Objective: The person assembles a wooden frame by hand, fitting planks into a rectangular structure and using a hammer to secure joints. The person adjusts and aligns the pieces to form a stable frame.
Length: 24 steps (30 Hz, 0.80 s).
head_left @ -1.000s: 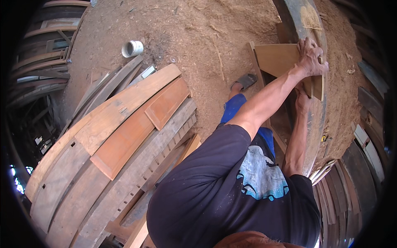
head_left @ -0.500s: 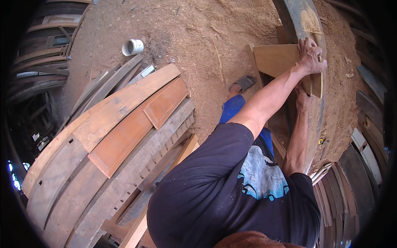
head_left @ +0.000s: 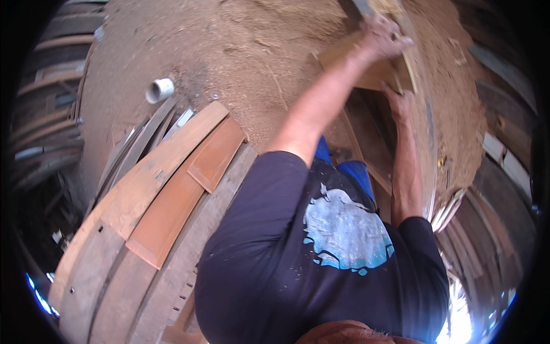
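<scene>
My left hand [head_left: 384, 39] is closed over the top edge of a light-brown wooden panel [head_left: 368, 75], far out at the upper right. Lower on the same panel, my right hand [head_left: 399, 102] grips its near edge, with the fingers partly hidden behind the wood. A second thin piece seems to lie against the panel there, but blur keeps me from telling whether the two are joined. The panel stands on or against a long, heavy wooden beam [head_left: 423, 117]. Pale sawdust [head_left: 388, 6] covers the beam just beyond my left hand.
Long planks [head_left: 134, 189] and a reddish-brown panel [head_left: 216, 155] are stacked at my left. A white bucket [head_left: 160, 90] lies tipped on the sawdust-covered ground [head_left: 246, 63]. More boards [head_left: 492, 229] lean along the right side. A small yellow object [head_left: 441, 161] is beside the beam.
The view has turned and tilted, so the bucket and planks sit lower and more to the left. Both my arms are stretched farther out, and my left hand is nearer the sawdust patch.
</scene>
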### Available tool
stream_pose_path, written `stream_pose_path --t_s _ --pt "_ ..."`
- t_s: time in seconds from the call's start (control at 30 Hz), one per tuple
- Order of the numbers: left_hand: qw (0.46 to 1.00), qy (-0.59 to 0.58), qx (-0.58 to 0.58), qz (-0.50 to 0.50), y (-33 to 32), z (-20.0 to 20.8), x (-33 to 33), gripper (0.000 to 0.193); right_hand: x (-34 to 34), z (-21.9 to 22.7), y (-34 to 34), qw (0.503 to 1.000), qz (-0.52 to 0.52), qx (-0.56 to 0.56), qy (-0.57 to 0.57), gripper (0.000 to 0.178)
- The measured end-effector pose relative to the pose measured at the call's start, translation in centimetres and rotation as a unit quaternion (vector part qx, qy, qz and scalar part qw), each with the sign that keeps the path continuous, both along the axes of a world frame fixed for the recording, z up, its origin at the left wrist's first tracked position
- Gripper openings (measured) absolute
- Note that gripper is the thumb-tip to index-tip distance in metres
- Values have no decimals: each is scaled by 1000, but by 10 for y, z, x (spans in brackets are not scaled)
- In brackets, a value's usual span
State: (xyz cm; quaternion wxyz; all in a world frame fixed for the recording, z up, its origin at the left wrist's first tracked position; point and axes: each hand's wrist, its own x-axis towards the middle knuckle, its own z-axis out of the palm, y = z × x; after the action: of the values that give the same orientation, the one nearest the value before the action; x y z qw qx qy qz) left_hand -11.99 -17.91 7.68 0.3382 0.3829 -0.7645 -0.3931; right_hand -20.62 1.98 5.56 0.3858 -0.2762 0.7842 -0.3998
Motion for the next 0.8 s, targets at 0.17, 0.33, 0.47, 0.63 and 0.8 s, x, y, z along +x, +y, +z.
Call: stream_pose_path --t_s 0.17,0.33,0.47,0.63,0.8 --pt "999 -12 -22 -24 -23 2 16 45 22 41 -30 996 29 1 86 35" --pt "996 -9 -93 -1 -23 -19 6 46 12 0 -27 996 -14 -75 37 37" --pt "968 -144 -134 -154 -24 -30 8 63 5 -9 -12 995 -9 -75 66 38" --pt "951 -194 -19 -241 25 -23 26 82 25 50 29 981 22 87 172 44" --pt "982 -126 -13 -137 27 -15 30 78 -7 74 39 964 30 50 258 51"
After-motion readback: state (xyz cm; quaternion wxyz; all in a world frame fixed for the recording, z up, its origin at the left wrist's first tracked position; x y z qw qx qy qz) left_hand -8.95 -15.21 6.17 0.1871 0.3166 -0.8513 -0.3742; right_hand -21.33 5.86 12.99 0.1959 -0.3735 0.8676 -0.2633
